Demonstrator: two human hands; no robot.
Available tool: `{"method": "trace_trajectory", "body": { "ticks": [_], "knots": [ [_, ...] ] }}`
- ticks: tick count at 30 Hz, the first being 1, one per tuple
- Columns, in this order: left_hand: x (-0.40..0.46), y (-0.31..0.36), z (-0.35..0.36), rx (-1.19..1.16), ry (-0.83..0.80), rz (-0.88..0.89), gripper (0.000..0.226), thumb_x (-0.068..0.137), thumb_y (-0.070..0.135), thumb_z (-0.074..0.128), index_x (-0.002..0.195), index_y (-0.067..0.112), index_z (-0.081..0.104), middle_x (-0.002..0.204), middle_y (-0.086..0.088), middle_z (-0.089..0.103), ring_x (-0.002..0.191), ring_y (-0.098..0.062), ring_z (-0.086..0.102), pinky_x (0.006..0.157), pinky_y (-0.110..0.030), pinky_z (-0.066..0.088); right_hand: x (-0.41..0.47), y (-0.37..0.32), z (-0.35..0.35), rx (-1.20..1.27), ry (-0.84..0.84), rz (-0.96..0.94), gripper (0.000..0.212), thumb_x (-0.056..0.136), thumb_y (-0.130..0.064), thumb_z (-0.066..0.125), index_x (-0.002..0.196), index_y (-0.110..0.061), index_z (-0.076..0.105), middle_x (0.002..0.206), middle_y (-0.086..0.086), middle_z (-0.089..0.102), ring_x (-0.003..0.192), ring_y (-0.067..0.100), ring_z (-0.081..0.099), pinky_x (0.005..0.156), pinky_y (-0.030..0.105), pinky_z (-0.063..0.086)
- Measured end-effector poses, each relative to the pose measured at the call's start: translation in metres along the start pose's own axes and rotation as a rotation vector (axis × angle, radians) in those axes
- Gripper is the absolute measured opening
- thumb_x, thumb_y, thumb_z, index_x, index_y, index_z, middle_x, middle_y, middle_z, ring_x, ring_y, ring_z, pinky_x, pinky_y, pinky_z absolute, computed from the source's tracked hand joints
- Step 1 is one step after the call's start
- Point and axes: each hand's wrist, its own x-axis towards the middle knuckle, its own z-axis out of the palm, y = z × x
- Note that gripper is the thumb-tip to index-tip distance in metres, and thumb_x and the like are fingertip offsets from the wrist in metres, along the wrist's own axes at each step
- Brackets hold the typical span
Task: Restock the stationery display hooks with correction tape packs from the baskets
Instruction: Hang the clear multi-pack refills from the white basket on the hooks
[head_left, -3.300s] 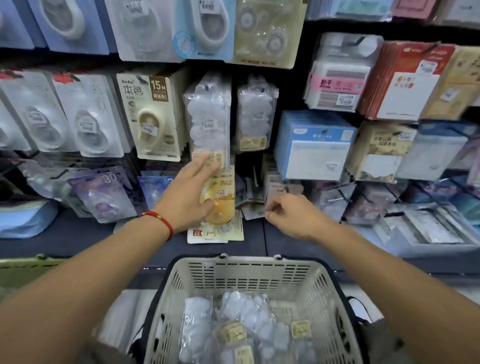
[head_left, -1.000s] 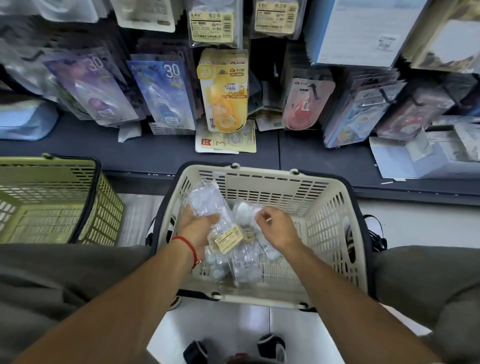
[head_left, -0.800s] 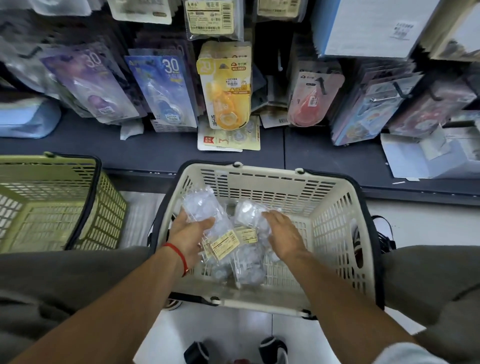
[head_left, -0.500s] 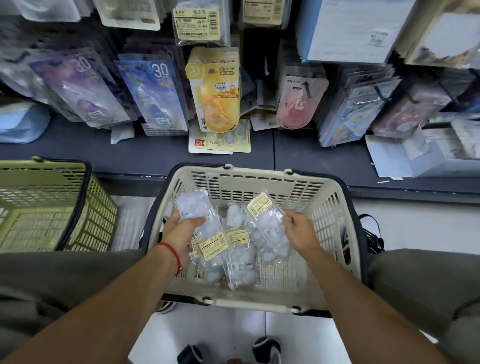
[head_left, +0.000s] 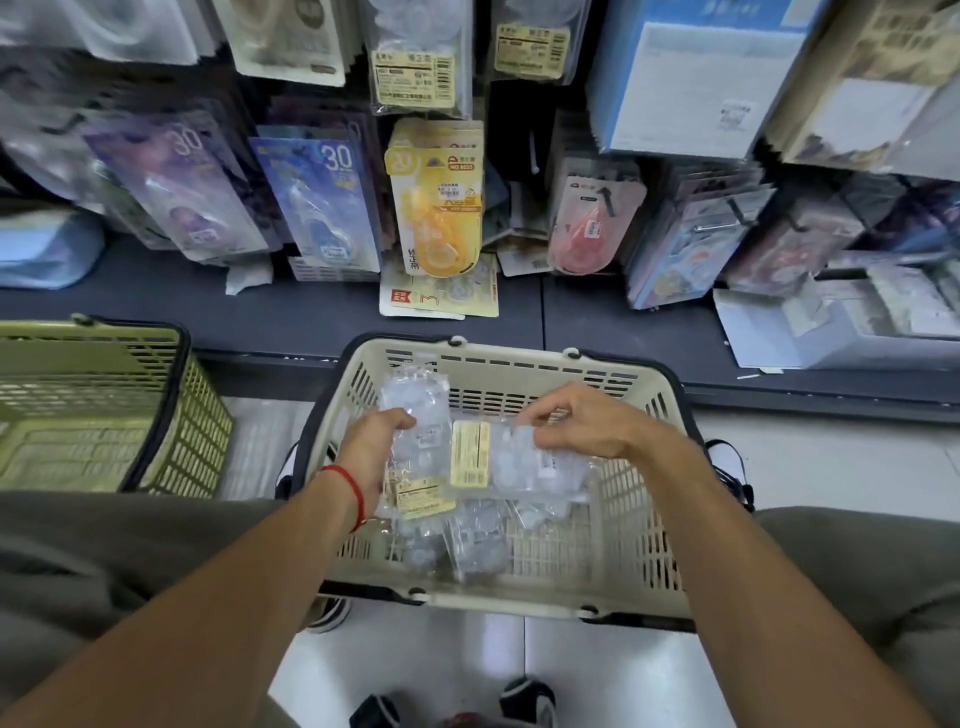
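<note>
Both hands are over the cream basket (head_left: 639, 551) between my knees. My left hand (head_left: 376, 441) grips a clear correction tape pack (head_left: 418, 415) that stands upright, its yellow label at the bottom. My right hand (head_left: 576, 421) holds a second clear pack (head_left: 519, 460) turned sideways, its yellow label (head_left: 470, 453) facing up. More clear packs (head_left: 467, 545) lie on the basket floor beneath. On the display above, matching clear packs (head_left: 415, 57) hang on hooks at top centre.
A green basket (head_left: 104, 410) stands on the floor to the left. Hanging tape packs crowd the wall: purple and blue "30" packs (head_left: 322, 202), a yellow pack (head_left: 439, 197), a pink one (head_left: 589, 218). A dark shelf ledge (head_left: 311, 317) runs under them. My shoes (head_left: 524, 701) show below.
Both hands left the display and dropped into the cream basket. The left hand took up one pack; the right hand lifted another and turned it sideways in the last half second.
</note>
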Motion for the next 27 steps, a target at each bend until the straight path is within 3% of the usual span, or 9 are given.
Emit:
{"method": "trace_trajectory", "body": {
  "ticks": [4,7,10,14,15,17,19,22,27],
  "knots": [
    [-0.005,0.001,-0.002,0.313,-0.141,0.017,0.051,0.094,0.032,0.062,0.141,0.015,0.053,0.122,-0.015,0.070,0.115,-0.038,0.064,0.104,-0.057,0.044,0.013,-0.033,0.004,-0.228,-0.082,-0.093,0.035,0.091,-0.020,0.077,0.121,-0.038,0.076,0.104,-0.022,0.065,0.096,0.000,0.062,0.089,0.026,0.052],
    [-0.005,-0.005,-0.003,0.392,-0.306,0.032,0.044,0.100,0.049,0.057,0.130,0.017,0.064,0.099,-0.011,0.078,0.100,-0.034,0.073,0.103,-0.053,0.051,0.028,-0.040,0.021,-0.254,0.164,-0.230,0.038,0.085,-0.027,0.086,0.118,-0.034,0.069,0.117,-0.017,0.061,0.103,-0.007,0.055,0.092,0.022,0.046],
    [0.001,-0.010,-0.013,0.373,-0.420,0.083,0.058,0.084,0.067,0.072,0.130,0.032,0.065,0.112,-0.007,0.079,0.104,-0.032,0.076,0.097,-0.052,0.057,0.039,-0.035,0.043,-0.234,0.276,-0.321,0.041,0.083,-0.032,0.087,0.115,-0.030,0.062,0.114,-0.018,0.053,0.100,-0.012,0.049,0.087,0.016,0.042],
    [0.008,-0.016,-0.026,0.312,-0.263,0.108,0.063,0.077,0.050,0.082,0.134,0.034,0.060,0.111,0.005,0.080,0.098,-0.017,0.078,0.087,-0.044,0.063,0.046,-0.004,0.067,-0.022,0.610,-0.095,0.030,0.099,-0.040,0.068,0.121,-0.022,0.060,0.120,-0.011,0.057,0.107,0.007,0.059,0.087,0.016,0.048],
    [0.010,-0.017,-0.028,0.282,-0.209,0.099,0.063,0.081,0.048,0.080,0.138,0.032,0.058,0.116,0.002,0.079,0.102,-0.019,0.077,0.090,-0.047,0.062,0.047,0.008,0.075,-0.036,0.596,0.055,0.027,0.102,-0.040,0.063,0.117,-0.018,0.060,0.116,-0.004,0.063,0.107,0.015,0.064,0.087,0.027,0.054],
    [0.011,-0.019,-0.035,0.186,-0.125,0.052,0.057,0.093,0.042,0.074,0.145,0.029,0.053,0.122,-0.007,0.076,0.107,-0.030,0.075,0.090,-0.052,0.061,0.049,0.030,0.102,-0.207,0.267,0.338,0.040,0.103,-0.047,0.059,0.124,-0.013,0.060,0.119,0.008,0.067,0.112,0.029,0.067,0.095,0.042,0.056],
    [0.010,-0.017,-0.038,0.093,-0.103,0.015,0.043,0.099,0.037,0.069,0.139,0.027,0.056,0.114,-0.009,0.078,0.097,-0.031,0.078,0.069,-0.043,0.065,0.047,0.039,0.136,-0.207,-0.040,0.489,0.081,0.095,-0.061,0.064,0.151,-0.009,0.038,0.142,0.014,0.056,0.128,0.033,0.058,0.105,0.043,0.051],
    [0.006,-0.015,-0.040,0.060,-0.119,-0.006,0.027,0.103,0.033,0.063,0.128,0.023,0.061,0.106,-0.011,0.080,0.094,-0.031,0.078,0.064,-0.039,0.062,0.051,0.041,0.166,-0.155,-0.066,0.507,0.120,0.085,-0.059,0.078,0.162,-0.009,0.001,0.158,0.016,0.036,0.143,0.036,0.045,0.109,0.044,0.045],
    [0.003,-0.015,-0.042,0.067,-0.144,-0.010,0.039,0.106,0.030,0.057,0.138,0.010,0.058,0.121,-0.020,0.074,0.109,-0.039,0.073,0.072,-0.042,0.060,0.052,0.053,0.164,-0.229,0.006,0.457,0.083,0.094,-0.018,0.072,0.154,-0.008,0.015,0.139,0.016,0.053,0.125,0.034,0.059,0.097,0.042,0.054]
  ]
}}
